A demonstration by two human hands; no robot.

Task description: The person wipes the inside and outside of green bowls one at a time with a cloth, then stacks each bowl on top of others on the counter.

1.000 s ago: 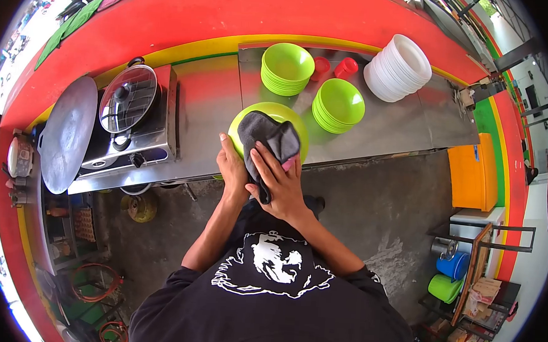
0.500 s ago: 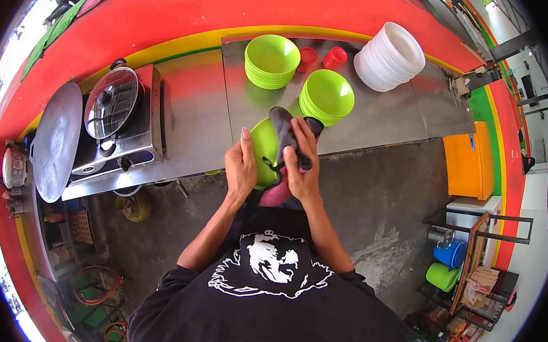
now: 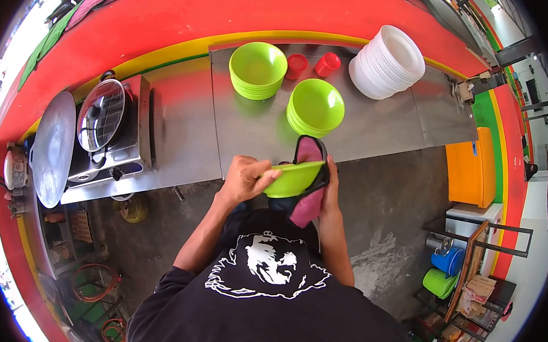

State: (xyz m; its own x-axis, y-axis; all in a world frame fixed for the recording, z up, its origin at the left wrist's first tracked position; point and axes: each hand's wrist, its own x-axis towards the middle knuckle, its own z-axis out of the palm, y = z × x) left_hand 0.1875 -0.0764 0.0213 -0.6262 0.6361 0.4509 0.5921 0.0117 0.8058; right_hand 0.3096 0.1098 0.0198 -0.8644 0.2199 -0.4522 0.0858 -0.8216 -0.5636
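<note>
Between the black shirt (image 3: 262,308) and the table (image 3: 183,124): one green bowl (image 3: 291,181), held aloft, now turned more side-on than half a second ago. Left hand (image 3: 248,177): fingers closed on its left rim. Right hand (image 3: 330,190): fingers curled, partly hidden, gripping pink-and-dark cloth (image 3: 308,209). Cloth now straddles the right rim, apparently serving inside and outside together.

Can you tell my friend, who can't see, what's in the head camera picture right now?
A person in a black shirt holds a tipped green bowl in the left hand, the right hand holding a pink, dark-edged cloth against it. Beyond, a metal counter bears two stacks of green bowls, two red containers and a stack of white dishes.
</note>
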